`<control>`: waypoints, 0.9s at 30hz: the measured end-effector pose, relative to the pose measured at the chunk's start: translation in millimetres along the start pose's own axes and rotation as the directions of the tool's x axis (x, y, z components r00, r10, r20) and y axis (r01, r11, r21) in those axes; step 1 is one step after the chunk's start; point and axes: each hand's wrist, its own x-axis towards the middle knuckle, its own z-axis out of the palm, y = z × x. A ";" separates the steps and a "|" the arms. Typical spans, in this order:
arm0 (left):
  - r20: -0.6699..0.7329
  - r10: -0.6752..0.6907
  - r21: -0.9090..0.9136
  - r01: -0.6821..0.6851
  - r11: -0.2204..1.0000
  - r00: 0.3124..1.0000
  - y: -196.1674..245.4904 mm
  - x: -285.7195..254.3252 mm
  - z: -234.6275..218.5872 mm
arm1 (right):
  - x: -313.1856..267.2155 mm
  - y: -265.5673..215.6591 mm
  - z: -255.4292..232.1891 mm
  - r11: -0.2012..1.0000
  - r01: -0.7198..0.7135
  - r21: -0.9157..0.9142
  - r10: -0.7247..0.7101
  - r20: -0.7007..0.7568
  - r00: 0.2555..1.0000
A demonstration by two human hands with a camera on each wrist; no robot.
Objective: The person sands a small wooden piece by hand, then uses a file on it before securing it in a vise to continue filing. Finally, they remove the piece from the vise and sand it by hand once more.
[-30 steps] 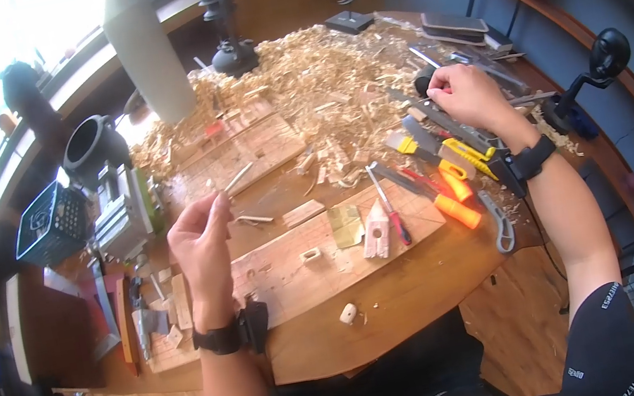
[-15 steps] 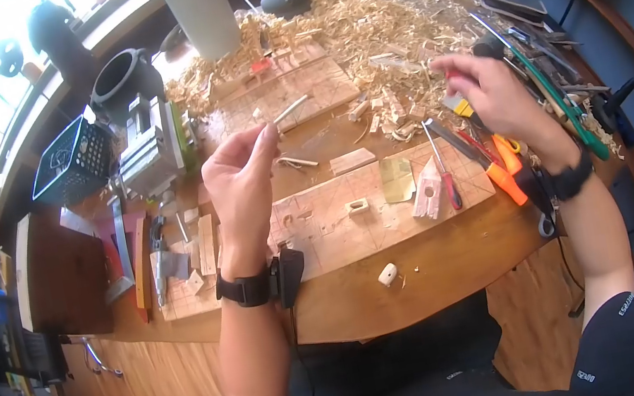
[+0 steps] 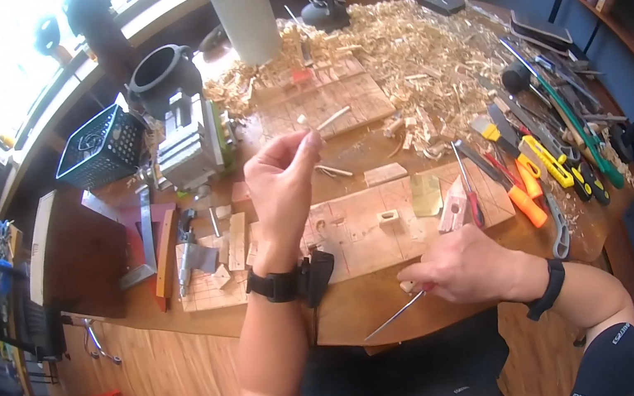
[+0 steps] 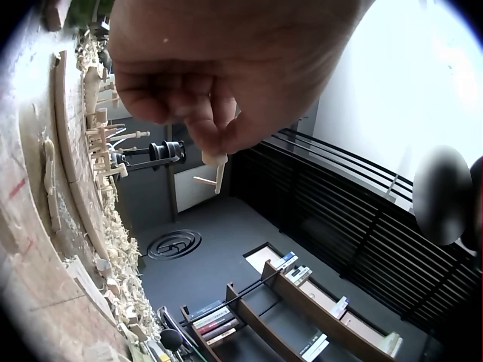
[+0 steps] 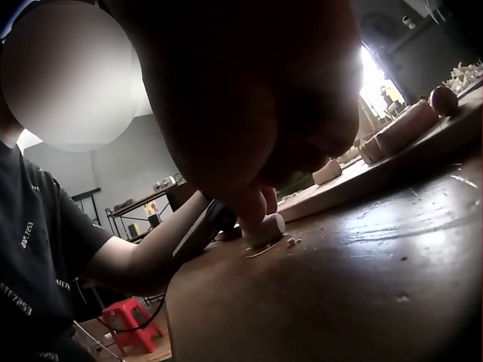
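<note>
My left hand (image 3: 282, 191) is raised over the bench, thumb and fingertips pinching a small pale wooden piece (image 4: 215, 159) with a thin stick (image 3: 334, 118) projecting from it. Low at the bench's front edge, my right hand (image 3: 471, 264) holds a thin metal-shafted tool (image 3: 392, 318) with a bit of red at the grip; its kind is mostly hidden by the fingers. The right fingertips also touch a small rounded wooden block (image 5: 266, 231) lying on the tabletop. Behind that hand are a notched wooden piece (image 3: 452, 213) and a red-handled screwdriver (image 3: 470, 189) on the marked board (image 3: 343, 252).
Wood shavings (image 3: 424, 37) heap at the back. Orange and yellow-handled tools (image 3: 550, 163) lie to the right. A small slotted block (image 3: 389, 217) sits on the board. On the left are a metal vise (image 3: 191, 148), a basket (image 3: 99, 150) and a large wooden block (image 3: 79, 254).
My right hand has come from the tools at the back right down to the front edge, with the thin tool in it. My left hand keeps its pinch while the head view shifts.
</note>
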 end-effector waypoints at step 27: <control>-0.138 0.025 -0.056 -0.033 0.998 0.990 2.3 2.7 -3.4 | 158.9 177.9 -41.1 0.860 -0.509 -0.034 0.497 -0.178 0.850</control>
